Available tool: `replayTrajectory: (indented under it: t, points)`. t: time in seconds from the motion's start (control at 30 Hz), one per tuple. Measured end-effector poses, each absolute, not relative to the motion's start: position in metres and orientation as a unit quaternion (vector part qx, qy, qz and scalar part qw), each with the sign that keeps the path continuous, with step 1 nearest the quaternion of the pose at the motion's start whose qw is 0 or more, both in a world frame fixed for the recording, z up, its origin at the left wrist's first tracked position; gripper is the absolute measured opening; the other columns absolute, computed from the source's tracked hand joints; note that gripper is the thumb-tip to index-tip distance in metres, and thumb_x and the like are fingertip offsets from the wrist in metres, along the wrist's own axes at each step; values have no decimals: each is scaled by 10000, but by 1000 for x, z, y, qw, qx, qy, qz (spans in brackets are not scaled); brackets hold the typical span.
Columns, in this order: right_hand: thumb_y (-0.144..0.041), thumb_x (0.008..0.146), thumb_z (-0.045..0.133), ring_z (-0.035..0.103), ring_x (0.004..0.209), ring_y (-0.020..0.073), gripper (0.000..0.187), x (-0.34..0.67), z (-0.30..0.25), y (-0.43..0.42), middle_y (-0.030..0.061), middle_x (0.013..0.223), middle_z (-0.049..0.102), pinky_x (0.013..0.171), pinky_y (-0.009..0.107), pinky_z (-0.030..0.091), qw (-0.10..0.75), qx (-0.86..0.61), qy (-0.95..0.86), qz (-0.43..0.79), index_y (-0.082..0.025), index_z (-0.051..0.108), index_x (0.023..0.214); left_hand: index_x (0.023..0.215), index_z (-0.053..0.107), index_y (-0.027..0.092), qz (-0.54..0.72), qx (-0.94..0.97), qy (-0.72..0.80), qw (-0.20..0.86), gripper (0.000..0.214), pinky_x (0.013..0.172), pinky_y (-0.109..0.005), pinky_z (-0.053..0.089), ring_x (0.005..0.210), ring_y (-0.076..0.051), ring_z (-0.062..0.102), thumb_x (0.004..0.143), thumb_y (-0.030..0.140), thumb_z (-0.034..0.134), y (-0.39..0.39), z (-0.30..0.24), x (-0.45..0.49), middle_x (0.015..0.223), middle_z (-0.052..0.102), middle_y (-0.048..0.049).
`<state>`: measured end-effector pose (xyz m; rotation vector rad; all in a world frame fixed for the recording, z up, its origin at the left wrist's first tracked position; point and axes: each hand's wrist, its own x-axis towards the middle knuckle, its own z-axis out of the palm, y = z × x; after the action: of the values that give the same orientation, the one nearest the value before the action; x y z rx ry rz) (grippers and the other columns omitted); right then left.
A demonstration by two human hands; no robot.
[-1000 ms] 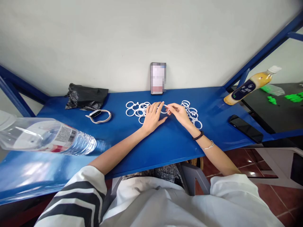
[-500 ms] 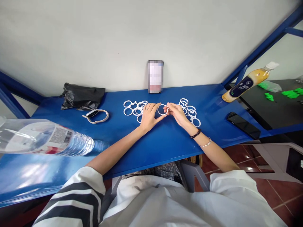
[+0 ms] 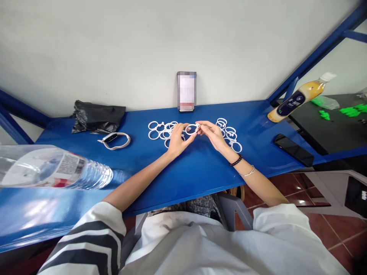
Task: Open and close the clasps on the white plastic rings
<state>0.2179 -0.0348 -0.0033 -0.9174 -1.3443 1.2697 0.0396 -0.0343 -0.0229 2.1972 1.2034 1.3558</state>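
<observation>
A white plastic ring (image 3: 191, 134) with a small clasp-like nub is held between my two hands, above the blue table (image 3: 200, 168). My left hand (image 3: 177, 142) grips its left side with thumb and fingers. At its right side, near the nub, my right hand (image 3: 212, 134) pinches it with closed fingertips. Several similar white rings (image 3: 154, 134) lie to the left, partly hidden behind my left hand. Another group of white rings (image 3: 236, 147) lies just right of my right hand, some of it covered by the fingers.
A phone (image 3: 187, 91) leans upright against the wall. On the left are a black plastic bag (image 3: 97, 117), a pale-strapped watch (image 3: 116, 140) and a large clear bottle (image 3: 71, 168). To the right are a yellow drink bottle (image 3: 301, 98), a dark phone (image 3: 294, 149) and green pieces (image 3: 354, 111).
The held ring has tilted flatter and moved slightly left, its nub now showing at my right fingertips. Both hands have shifted a little, and the whole view has moved slightly.
</observation>
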Motion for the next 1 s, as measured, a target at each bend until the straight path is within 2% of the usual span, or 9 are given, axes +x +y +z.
replayTrajectory:
  t: [0.5,0.8,1.0]
  points:
    - [-467,688,802,597,744,128,290,215,3,-37,-1,798,663,776,289,523,516,-392,-496,578,-220,695,794,994,623,200,444,780,390,207,302,873,-367,476,911,-198,599,933,475,514,-35,-20,38,962,675,-62]
    - [-436,705,807,594,742,117,260,214,-1,-38,-8,778,666,783,279,511,525,-381,-476,594,-217,702,798,1003,641,196,415,801,380,203,384,892,-376,445,948,-214,572,985,486,390,-34,-20,37,973,662,-72]
    - [-452,673,823,594,733,119,297,211,-1,-40,-4,782,667,783,288,516,526,-389,-470,593,-209,697,790,928,585,203,386,808,403,188,414,862,-384,424,910,-216,546,998,512,319,-32,-24,39,924,629,-70]
